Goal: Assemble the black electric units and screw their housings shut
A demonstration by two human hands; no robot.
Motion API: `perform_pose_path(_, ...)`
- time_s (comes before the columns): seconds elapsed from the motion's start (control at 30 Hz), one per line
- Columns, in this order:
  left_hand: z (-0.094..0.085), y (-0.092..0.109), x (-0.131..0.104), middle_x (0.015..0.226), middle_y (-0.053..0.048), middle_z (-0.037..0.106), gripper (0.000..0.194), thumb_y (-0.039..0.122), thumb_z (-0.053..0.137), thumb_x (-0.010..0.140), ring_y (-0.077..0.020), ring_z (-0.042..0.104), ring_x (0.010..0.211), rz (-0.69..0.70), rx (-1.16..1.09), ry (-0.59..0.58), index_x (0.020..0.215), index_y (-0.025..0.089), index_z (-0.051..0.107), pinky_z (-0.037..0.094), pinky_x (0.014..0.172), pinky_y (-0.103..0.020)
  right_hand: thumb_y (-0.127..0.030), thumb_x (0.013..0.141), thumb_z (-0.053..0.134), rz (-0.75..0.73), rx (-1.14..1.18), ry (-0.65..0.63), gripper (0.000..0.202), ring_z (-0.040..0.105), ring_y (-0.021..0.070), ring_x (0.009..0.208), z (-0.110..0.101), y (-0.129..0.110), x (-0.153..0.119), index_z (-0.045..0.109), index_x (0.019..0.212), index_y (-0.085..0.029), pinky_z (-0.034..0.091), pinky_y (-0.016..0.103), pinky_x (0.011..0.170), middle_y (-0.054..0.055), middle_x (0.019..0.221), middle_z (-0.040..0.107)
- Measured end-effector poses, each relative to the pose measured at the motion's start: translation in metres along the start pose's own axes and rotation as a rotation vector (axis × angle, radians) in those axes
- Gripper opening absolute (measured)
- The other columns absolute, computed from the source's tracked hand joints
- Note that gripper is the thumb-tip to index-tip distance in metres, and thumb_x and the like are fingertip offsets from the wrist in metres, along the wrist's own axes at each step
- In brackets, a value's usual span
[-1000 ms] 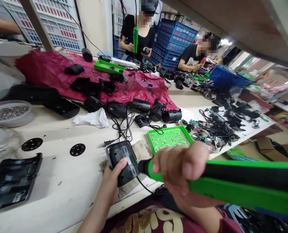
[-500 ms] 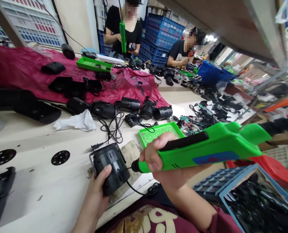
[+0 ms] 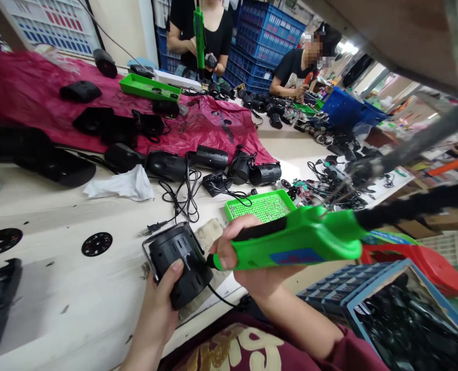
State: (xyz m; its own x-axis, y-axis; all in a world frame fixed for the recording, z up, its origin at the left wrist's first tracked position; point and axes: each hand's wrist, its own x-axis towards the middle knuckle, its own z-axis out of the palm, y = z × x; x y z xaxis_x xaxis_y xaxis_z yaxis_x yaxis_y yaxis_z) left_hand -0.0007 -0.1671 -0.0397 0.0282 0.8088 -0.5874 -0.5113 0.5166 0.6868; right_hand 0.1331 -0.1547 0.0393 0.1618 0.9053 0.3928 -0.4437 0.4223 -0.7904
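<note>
My left hand (image 3: 163,299) is wrapped round a black slotted cylindrical housing (image 3: 180,265) with a metal bracket and a power cord, its thumb across the side. In my right hand (image 3: 232,252) is a green electric screwdriver (image 3: 290,242), lying nearly level. Its black nose meets the right side of the housing, and the bit's tip is hidden there. Below the housing lies a worn beige pad (image 3: 209,234). Just behind my right hand sits a green tray (image 3: 261,204) of small screws. A two-pin plug (image 3: 155,226) lies behind the housing.
Black housings (image 3: 167,165) with cords line a magenta plastic sheet (image 3: 229,126). Loose wired parts (image 3: 321,180) are heaped at right. A blue-grey crate (image 3: 352,304) of black parts stands by my right arm. Two co-workers sit across the table, one holding another green screwdriver (image 3: 199,38).
The screwdriver has moved left, so its nose now reaches the housing, and its rear end has swung toward me. My left hand keeps its hold. The view has shifted slightly.
</note>
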Motion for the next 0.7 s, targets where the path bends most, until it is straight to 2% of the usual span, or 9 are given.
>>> perform_pose_path(0.17,-0.001,-0.001,0.001,0.097,-0.007,0.074,0.079,0.042,0.086,0.057,-0.0288,0.07,0.09,-0.032,0.02,0.043,0.127,0.018,0.058,0.059,0.078,-0.042,-0.084,0.078,0.041,-0.047,-0.037,0.016,0.069,0.039,0.0111,0.036,0.004,-0.029,0.01,0.069,0.086,-0.022,0.05,0.027,0.051,-0.008,0.042,0.04)
perform_pose_path(0.23,-0.001,-0.001,0.002,0.097,-0.008,0.074,0.079,0.042,0.086,0.057,-0.0292,0.07,0.091,-0.03,0.018,0.045,0.127,0.018,0.058,0.059,0.078,-0.042,-0.082,0.08,0.042,-0.039,-0.031,0.015,0.066,0.038,0.0108,0.036,0.005,-0.032,0.011,0.069,0.086,-0.022,0.05,0.027,0.051,-0.008,0.043,0.039)
perform_pose_path(0.37,-0.001,-0.001,0.0,0.098,-0.007,0.074,0.079,0.041,0.086,0.058,-0.0291,0.069,0.094,-0.018,0.002,0.026,0.128,0.019,0.056,0.058,0.079,-0.042,-0.086,0.077,0.037,-0.027,0.037,-0.04,0.073,0.039,0.0115,0.036,0.003,-0.015,0.009,0.068,0.085,-0.021,0.051,0.028,0.05,-0.006,0.043,0.043)
perform_pose_path(0.5,0.001,-0.002,-0.003,0.096,-0.005,0.074,0.08,0.041,0.085,0.059,-0.0286,0.07,0.091,0.002,-0.015,0.036,0.13,0.02,0.055,0.057,0.082,-0.042,-0.089,0.07,0.043,0.005,0.074,-0.088,0.072,0.041,0.0115,0.035,-0.002,0.002,0.008,0.065,0.078,-0.021,0.051,0.028,0.05,-0.007,0.042,0.043)
perform_pose_path(0.6,0.004,-0.002,-0.005,0.093,-0.004,0.073,0.076,0.041,0.085,0.058,-0.0269,0.07,0.087,0.019,0.0,0.053,0.125,0.019,0.057,0.057,0.081,-0.042,-0.088,0.07,0.045,0.018,0.101,-0.125,0.07,0.039,0.0099,0.033,-0.008,0.004,0.006,0.065,0.074,-0.021,0.051,0.026,0.049,-0.008,0.04,0.042)
perform_pose_path(0.7,0.007,-0.003,-0.007,0.096,-0.005,0.072,0.075,0.04,0.085,0.058,-0.0266,0.069,0.088,0.032,0.01,0.047,0.124,0.019,0.058,0.057,0.081,-0.042,-0.088,0.073,0.041,-0.006,0.129,-0.105,0.074,0.041,0.0095,0.035,-0.011,0.0,0.003,0.069,0.082,-0.02,0.051,0.026,0.05,-0.007,0.042,0.044)
